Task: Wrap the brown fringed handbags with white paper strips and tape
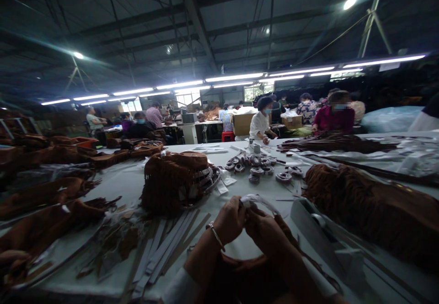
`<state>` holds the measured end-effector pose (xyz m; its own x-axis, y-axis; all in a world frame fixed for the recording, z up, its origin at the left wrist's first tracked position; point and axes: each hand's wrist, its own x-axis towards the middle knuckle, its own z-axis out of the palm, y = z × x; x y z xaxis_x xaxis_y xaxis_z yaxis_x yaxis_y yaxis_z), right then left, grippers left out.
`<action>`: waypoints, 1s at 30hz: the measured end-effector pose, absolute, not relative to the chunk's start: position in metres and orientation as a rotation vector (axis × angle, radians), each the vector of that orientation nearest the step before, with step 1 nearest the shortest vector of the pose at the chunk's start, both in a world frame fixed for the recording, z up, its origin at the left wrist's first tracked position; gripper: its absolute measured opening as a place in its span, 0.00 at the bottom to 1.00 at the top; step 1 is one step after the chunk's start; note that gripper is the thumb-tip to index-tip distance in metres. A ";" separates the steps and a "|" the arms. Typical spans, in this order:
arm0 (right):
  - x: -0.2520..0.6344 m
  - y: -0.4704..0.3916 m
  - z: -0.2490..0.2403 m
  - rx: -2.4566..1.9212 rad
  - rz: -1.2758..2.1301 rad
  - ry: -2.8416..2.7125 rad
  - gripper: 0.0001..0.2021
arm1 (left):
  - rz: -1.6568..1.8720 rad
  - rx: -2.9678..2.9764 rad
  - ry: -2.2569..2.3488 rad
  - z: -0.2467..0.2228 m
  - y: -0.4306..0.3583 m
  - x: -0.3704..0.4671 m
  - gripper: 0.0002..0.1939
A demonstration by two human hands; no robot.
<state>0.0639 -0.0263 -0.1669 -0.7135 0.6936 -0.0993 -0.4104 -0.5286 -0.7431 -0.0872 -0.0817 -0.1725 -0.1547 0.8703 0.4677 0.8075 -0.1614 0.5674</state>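
Observation:
My left hand (230,221), with a bracelet at its wrist, is closed on a curved strap (261,200) in whitish wrapping. Close beside it, my right hand (266,231) pinches the same strap. Both sets of fingers meet near the strap's left end, and what lies between the fingertips is hidden. Below my hands shows the brown edge of a bag (245,263), apparently joined to the strap on the right. A grey tape dispenser (308,224) stands just right of my right hand.
Coiled, wrapped straps (255,162) lie beyond my hands. Fringed brown bags (174,176) are stacked left of centre, and a brown fringed pile (363,208) lies right. Pale strips (169,244) lie front left. Another person's hand (13,260) shows at the left edge. Co-workers sit across the table.

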 end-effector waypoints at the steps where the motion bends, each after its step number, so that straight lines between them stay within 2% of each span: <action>1: 0.064 -0.029 -0.164 -0.511 2.234 -0.949 0.18 | 1.211 1.982 1.981 -0.171 -0.083 -0.087 0.09; 7: 0.056 -0.027 -0.165 -0.497 2.214 -0.966 0.16 | 1.219 1.945 1.990 -0.169 -0.082 -0.085 0.08; 13: 0.042 -0.018 -0.179 -0.732 2.031 -1.146 0.13 | 1.204 1.943 1.998 -0.169 -0.081 -0.084 0.08; 23: 0.043 -0.013 -0.193 -1.016 1.708 -1.457 0.17 | 1.161 1.944 1.938 -0.160 -0.084 -0.081 0.08; 26: 0.061 -0.011 -0.198 -0.994 1.370 -1.680 0.18 | 1.175 1.933 1.942 -0.159 -0.083 -0.083 0.08; 30: 0.081 -0.008 -0.194 -0.745 0.417 -2.007 0.15 | 1.204 1.892 1.937 -0.155 -0.082 -0.084 0.10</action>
<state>0.0806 -0.0076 -0.1945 -0.3896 0.6509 0.6515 0.3379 0.7591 -0.5564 -0.0837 -0.0822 -0.1546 -0.1750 0.9002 0.3988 0.7562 -0.1365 0.6400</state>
